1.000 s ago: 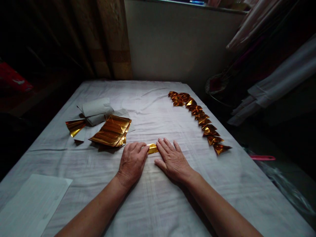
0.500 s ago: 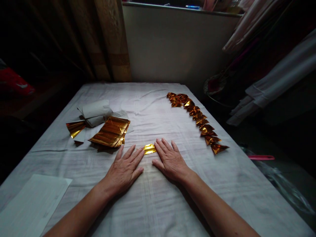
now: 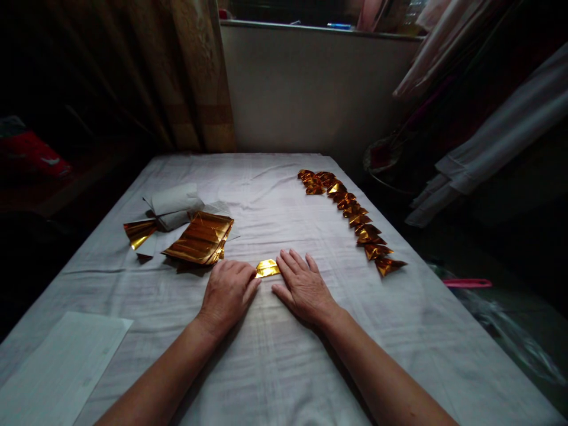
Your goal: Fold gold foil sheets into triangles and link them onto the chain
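A small strip of folded gold foil paper [image 3: 267, 268] lies on the cloth-covered table between my two hands. My left hand [image 3: 228, 293] has its fingers curled and thumb drawn in, pinching the strip's left end. Flat on the table, my right hand [image 3: 304, 287] is stretched out, its fingertips over the strip's right end. Just beyond my left hand rests a stack of gold foil sheets [image 3: 202, 235]. To the right, several folded gold foil pieces [image 3: 370, 235] form a curved row.
Behind the foil stack are crumpled grey-white paper [image 3: 173, 201] and a loose gold foil piece [image 3: 139, 232]. A white sheet [image 3: 66, 361] lies at the table's near left. Past the right edge are a pink handle [image 3: 468, 283] and clear plastic [image 3: 510, 331]; clothes [image 3: 501, 130] hang there.
My left hand has gone from lying flat to curled, its fingers and thumb closing at the foil strip's left end. My right hand stays flat. The view has shifted slightly.
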Tool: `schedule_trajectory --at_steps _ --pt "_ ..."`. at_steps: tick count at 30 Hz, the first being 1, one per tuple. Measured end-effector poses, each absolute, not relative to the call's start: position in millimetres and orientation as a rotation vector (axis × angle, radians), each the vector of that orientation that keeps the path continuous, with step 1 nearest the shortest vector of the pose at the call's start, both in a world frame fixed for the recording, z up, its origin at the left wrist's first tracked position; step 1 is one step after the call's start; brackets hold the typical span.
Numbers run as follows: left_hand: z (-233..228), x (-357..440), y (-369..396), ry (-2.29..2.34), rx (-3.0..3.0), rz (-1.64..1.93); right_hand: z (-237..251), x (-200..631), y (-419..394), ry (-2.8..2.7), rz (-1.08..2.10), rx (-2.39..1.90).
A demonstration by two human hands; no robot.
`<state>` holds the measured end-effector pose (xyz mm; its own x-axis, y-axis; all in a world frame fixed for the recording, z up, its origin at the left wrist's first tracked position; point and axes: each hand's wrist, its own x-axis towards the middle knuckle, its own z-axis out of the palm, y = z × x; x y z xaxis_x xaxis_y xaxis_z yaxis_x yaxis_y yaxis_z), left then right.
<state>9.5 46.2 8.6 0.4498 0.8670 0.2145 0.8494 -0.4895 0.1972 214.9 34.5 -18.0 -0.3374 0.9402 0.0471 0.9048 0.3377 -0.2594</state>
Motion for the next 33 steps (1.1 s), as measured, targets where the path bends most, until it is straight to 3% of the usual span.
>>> schedule_trajectory --at_steps 26,33 --pt "-3 32 55 1.725 2.401 0.539 -13 218 32 -2.301 0.287 -1.59" --pt "-12 32 51 1.661 2.454 0.726 -16 221 33 -2.272 0.303 -1.552"
